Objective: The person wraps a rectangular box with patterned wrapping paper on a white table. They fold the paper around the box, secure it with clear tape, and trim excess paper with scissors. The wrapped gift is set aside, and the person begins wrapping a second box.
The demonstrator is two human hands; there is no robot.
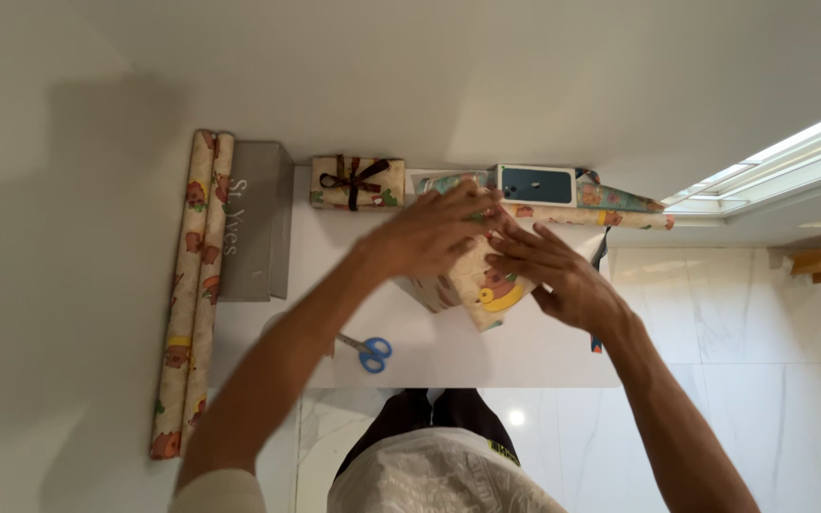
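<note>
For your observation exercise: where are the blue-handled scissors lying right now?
In the head view, the blue-handled scissors lie on the white table near its front edge, partly hidden beneath the left forearm, below and left of the box being wrapped in patterned paper.

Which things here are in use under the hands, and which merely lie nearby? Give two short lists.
In use: left hand and right hand, both pressing patterned paper onto the half-wrapped box.

Lying nearby: blue-handled scissors, ribboned wrapped gift, dark blue box, two paper rolls, grey bag.
</note>
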